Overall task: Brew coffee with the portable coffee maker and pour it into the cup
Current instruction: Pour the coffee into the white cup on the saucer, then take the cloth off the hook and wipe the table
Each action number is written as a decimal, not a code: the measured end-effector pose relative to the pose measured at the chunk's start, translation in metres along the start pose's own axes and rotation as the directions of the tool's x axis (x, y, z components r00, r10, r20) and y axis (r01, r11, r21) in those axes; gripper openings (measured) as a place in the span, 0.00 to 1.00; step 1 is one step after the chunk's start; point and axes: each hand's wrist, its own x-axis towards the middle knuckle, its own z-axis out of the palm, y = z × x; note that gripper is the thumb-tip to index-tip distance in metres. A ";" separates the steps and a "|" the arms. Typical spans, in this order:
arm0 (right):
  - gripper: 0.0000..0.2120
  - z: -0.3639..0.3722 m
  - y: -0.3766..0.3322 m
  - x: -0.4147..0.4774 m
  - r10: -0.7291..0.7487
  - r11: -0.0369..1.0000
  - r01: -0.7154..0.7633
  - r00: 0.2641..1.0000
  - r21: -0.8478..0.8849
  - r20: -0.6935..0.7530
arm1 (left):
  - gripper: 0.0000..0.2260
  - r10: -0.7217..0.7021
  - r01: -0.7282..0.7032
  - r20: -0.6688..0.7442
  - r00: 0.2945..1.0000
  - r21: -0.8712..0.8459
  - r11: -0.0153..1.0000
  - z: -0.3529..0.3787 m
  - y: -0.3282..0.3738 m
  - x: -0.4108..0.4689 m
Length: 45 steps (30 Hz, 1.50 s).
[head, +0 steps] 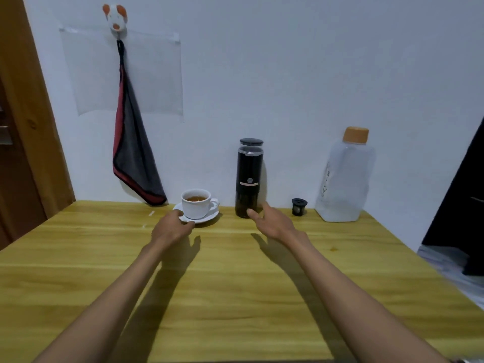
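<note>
A black portable coffee maker (pixel 248 176) stands upright near the wall, lid on. To its left a white cup (pixel 197 206) holding brown coffee sits on a white saucer (pixel 209 218). My left hand (pixel 172 227) grips the saucer's near-left rim, thumb on top. My right hand (pixel 272 221) hovers just in front of the coffee maker's base, fingers spread, holding nothing; its fingertips are at the base, and whether they touch it I cannot tell.
A small black filter basket (pixel 298 206) rests right of the coffee maker. A clear water bottle (pixel 344 179) with an orange cap stands farther right. A grey-and-red towel (pixel 133 153) hangs on the wall. The wooden table (pixel 235 297) ends at the right edge.
</note>
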 end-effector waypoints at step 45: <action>0.06 -0.059 -0.400 0.227 -0.289 0.860 0.446 0.827 0.249 -0.482 | 0.11 0.034 -0.118 -0.497 0.867 -0.137 0.984 -0.216 0.026 0.204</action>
